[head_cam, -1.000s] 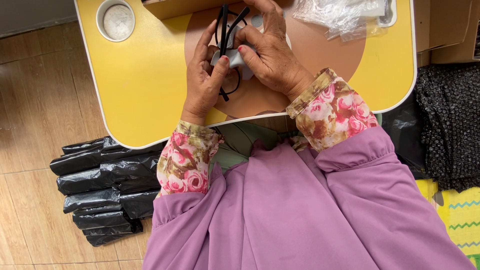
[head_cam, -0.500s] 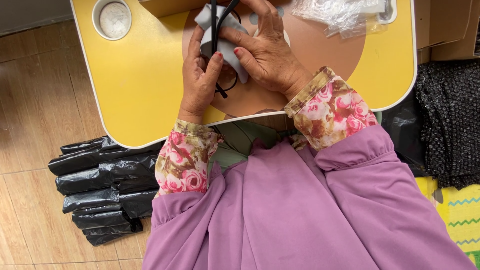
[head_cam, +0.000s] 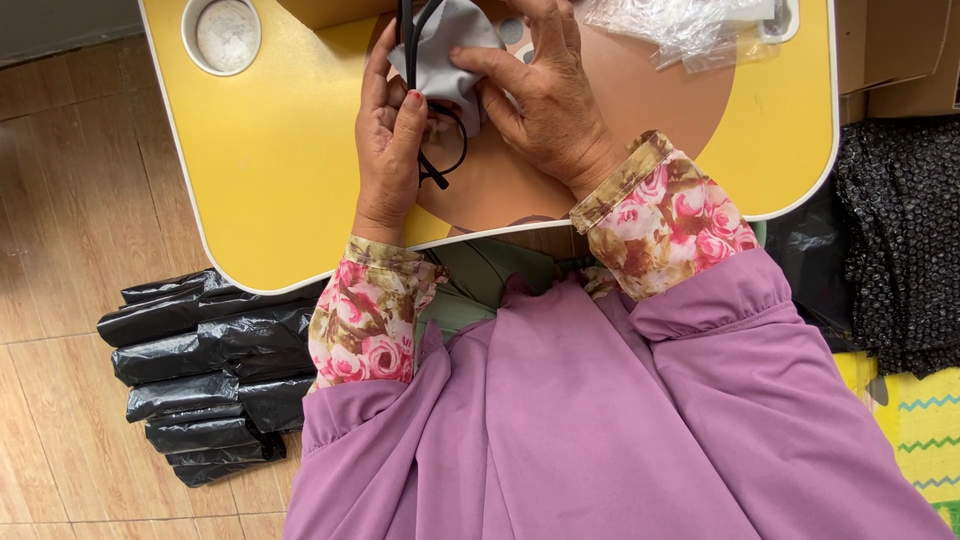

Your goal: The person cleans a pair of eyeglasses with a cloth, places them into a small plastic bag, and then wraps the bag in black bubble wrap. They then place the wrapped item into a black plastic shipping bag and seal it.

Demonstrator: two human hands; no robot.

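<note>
My left hand (head_cam: 388, 140) grips a pair of black-framed glasses (head_cam: 440, 155) over the small yellow lap table (head_cam: 270, 170). One lens rim shows below the fingers and the temples stick up past the top edge. My right hand (head_cam: 545, 100) pinches a grey cleaning cloth (head_cam: 450, 50) against the glasses. Both hands meet over the brown round patch in the table's middle. Floral cuffs and purple sleeves cover my forearms.
A round white recess (head_cam: 226, 33) sits in the table's top left corner. Crumpled clear plastic bags (head_cam: 690, 25) lie at the top right. A stack of black plastic packets (head_cam: 200, 370) rests on the wooden floor at left. Black bubble wrap (head_cam: 900, 240) lies at right.
Both hands have lifted the glasses and cloth a little toward the table's far edge; the grey cloth has come round over the upper part of the frame.
</note>
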